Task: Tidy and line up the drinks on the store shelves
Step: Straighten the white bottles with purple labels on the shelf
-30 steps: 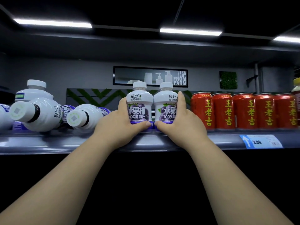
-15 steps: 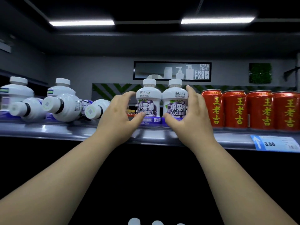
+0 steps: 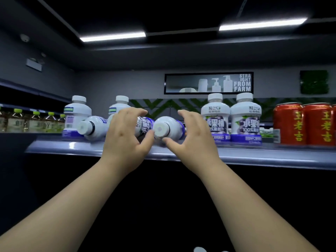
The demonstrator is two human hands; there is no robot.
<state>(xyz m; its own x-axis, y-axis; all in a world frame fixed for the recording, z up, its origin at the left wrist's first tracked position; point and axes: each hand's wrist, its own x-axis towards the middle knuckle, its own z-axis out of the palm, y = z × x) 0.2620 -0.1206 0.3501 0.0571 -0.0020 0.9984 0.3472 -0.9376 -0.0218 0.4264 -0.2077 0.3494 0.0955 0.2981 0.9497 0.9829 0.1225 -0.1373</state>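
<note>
Just outside your left hand (image 3: pixel 125 135), one toppled bottle (image 3: pixel 92 127) lies on the shelf (image 3: pixel 254 155) with its cap toward you, and two standing white bottles (image 3: pixel 77 115) sit behind it. Your left hand is spread, its fingers loosely arched, and it covers most of a second fallen bottle (image 3: pixel 143 124). I cannot tell whether the fingers actually rest on it.

Between your two hands lies a third fallen bottle (image 3: pixel 166 128), cap facing you. Your left thumb tip sits at the cap's edge and your right thumb is just under it. Your right hand (image 3: pixel 194 137) is also spread and curved, not yet closed round anything.

Beyond your right hand, the upright juice bottles (image 3: pixel 215 120) you were cupping a second ago now stand free, side by side with labels forward, next to the red cans (image 3: pixel 289 124). That is the change: both hands have left that pair and swung across to the fallen ones.

I judge the pair finished. Standing the bottle between your hands looks like the next step. With three still lying down, plenty remains.
</note>
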